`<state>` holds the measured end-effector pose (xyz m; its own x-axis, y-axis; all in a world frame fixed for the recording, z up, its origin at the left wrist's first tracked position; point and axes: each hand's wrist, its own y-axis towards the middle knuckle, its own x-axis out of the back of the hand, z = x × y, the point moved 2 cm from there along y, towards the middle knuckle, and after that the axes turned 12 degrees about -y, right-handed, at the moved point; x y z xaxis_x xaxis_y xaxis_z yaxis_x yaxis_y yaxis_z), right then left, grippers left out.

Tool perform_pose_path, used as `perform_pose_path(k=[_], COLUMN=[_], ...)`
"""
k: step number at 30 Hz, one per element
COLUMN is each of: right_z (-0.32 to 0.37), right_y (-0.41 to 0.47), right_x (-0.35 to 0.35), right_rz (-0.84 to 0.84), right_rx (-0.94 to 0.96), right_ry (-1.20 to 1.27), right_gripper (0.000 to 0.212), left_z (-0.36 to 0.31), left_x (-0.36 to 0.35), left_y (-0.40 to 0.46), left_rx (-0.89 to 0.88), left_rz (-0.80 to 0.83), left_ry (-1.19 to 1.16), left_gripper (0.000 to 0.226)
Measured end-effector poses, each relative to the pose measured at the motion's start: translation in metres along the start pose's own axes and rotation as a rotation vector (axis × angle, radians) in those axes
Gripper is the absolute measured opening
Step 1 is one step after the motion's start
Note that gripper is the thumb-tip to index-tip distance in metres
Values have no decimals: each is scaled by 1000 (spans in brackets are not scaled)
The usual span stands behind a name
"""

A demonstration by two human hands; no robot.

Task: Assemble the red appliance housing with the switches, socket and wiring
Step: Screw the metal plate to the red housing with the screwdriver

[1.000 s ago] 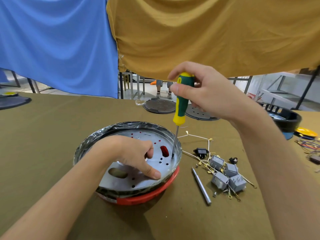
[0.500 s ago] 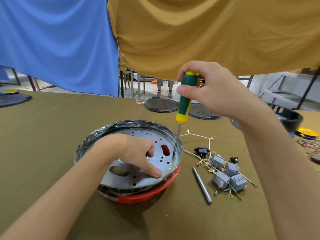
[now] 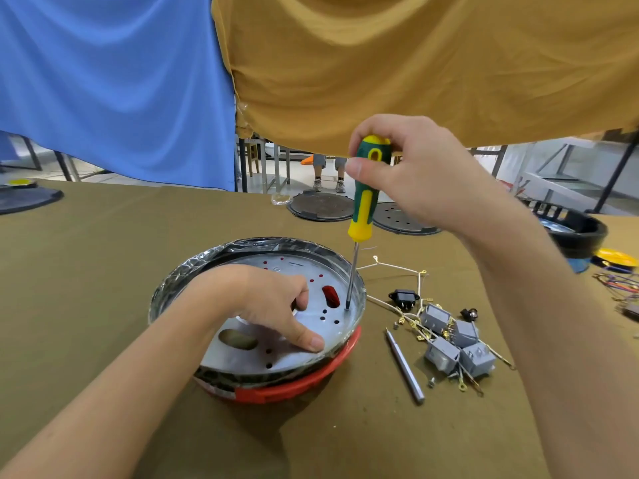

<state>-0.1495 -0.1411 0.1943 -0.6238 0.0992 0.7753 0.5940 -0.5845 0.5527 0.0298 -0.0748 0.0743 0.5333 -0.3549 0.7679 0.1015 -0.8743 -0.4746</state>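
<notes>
The right hand [image 3: 411, 174] gripped the screwdriver [image 3: 363, 198] upright, its tip in 1 hole of the metal plate [image 3: 304, 326]. The left hand [image 3: 262, 302] pressed that plate into the red housing [image 3: 301, 385] (thumb flat, other fingers curled); keeping the shaft vertical would probably stop slipping.

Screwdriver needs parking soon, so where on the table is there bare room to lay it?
Bare cloth left of the red housing and along the table's near edge is free. Right of the housing is crowded: metal rod, grey switches, black socket, wiring.
</notes>
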Motion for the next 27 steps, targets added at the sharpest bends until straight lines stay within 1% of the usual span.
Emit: perform_pose_path(k=[3,5,6,8,9,10,13,14,17,20,22,25,27], right_z=[7,8,7,4,2,0,-2,-1,5,8,6,2,1], right_y=[1,0,0,-2,-3,-4,-3,-2,0,-2,-1,-3,-6], right_x=[-8,-11,-12,-8,-4,1,3,0,-9,-12,-10,-4,0], right_rz=[-82,-96,-53,94,149,162,70,37,-71,-131,-78,117,149], right_rx=[-72,-58,-42,-40,-45,-39,-17,-30,-90,-89,-61,-46,-45], right_ry=[-196,-288,-263,-36,88,154,134,93,-99,-178,-133,108,234], right_gripper=[27,35,38,40,37,32,9,7,22,39,36,29,24], left_z=[0,0,0,-1,-2,-2,-2,-2,-2,-2,-2,-1,-1], left_x=[-1,0,0,0,0,0,-1,-1,-1,-1,-1,-1,-1], left_y=[0,0,0,-1,-1,-1,-1,-1,-1,-2,-2,-2,-2], left_rx=[0,2,3,1,-1,-1,3,0,-2,6,7,2,3], left_rz=[3,5,8,14,14,11,4,-1,-15,-8,-11,-10,-8], left_ry=[-16,-17,-18,-20,-19,-18,-7,-1,-4,-7,4,4,-3], left_gripper=[64,64,64,65,66,66,64,64,62,62,63,64,65])
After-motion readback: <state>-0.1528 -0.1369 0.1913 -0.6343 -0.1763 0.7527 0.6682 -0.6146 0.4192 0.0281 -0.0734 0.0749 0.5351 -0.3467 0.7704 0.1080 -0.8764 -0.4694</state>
